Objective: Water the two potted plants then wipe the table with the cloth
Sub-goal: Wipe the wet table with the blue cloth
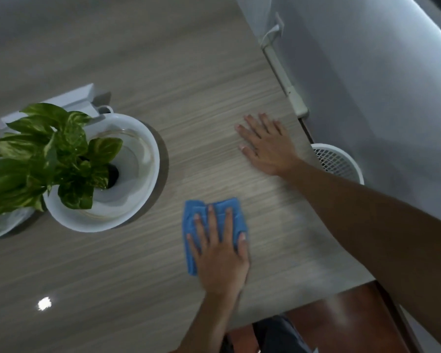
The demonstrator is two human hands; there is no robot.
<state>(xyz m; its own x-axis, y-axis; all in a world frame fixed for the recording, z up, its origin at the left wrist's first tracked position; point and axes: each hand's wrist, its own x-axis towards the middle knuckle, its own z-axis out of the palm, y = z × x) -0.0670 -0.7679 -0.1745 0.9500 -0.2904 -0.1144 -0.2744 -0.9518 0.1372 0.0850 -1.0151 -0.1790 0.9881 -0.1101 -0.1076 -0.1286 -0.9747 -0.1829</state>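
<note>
**Blue cloth under left hand on wood-grain table**

Head view, one frame:

- Wood-grain table: pale grey-brown laminate with fine stripes, filling most of the frame; a bright light reflection lies on it at lower left.
- Blue cloth: folded and rumpled, lying flat on the table near its front edge, right of the nearer pot and apart from it.
- Left hand: palm down on the cloth, fingers extended and slightly spread, pressing it flat against the table rather than gripping it. The cloth shows beyond the fingertips and along the hand's left side.
- Right hand: open, palm down, fingers spread, resting flat on bare table near the right edge. It holds nothing. Its forearm crosses the lower right of the frame.
- White pot: round, wide-rimmed, standing on the table at left; it holds a pothos plant with green leaves streaked in cream.
- Second white pot: only part of its rim shows at the left edge, just beside the first and partly covered by leaves.
- White box-like object: behind the pots; what it is cannot be told.
- White plastic basket: lattice-walled, on the floor below the table's right edge.
- Grey wall: runs along the right side.
</note>
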